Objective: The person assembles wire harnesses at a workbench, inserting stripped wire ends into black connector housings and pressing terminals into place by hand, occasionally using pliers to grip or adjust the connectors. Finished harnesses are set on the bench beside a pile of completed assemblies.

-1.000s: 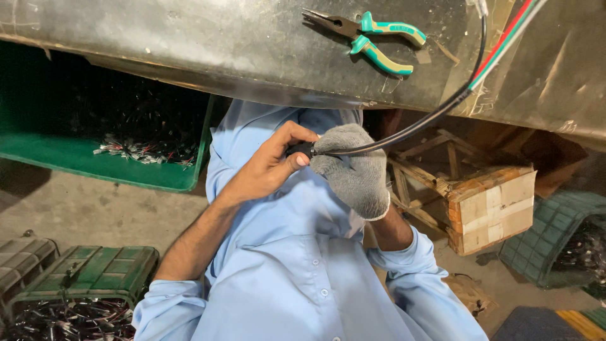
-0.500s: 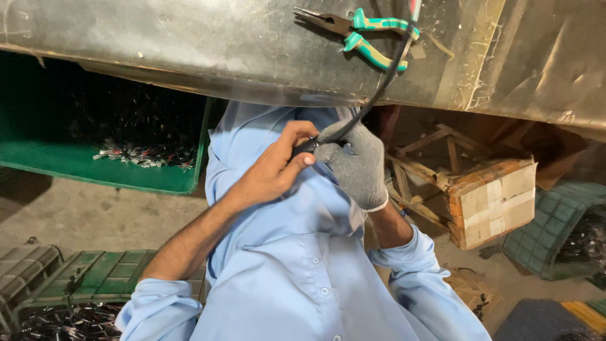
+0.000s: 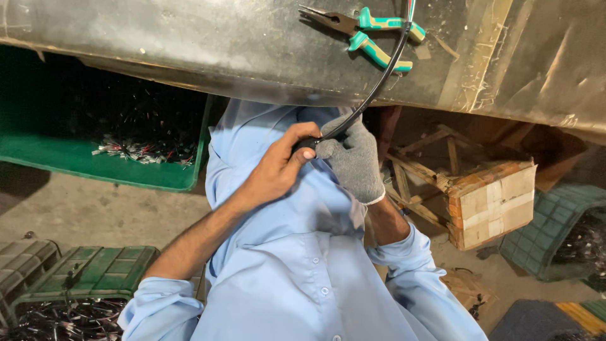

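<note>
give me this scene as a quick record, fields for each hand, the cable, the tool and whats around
left hand: bare left hand, pinching the end of the black cable
right hand: right hand in a grey knit glove, gripping the cable beside the left
cable: runs up over the metal bench; coloured wires show at the top edge
tool: green-handled pliers lying on the bench, untouched
around: green crate with wire pieces, brick block on a wooden frame
</note>
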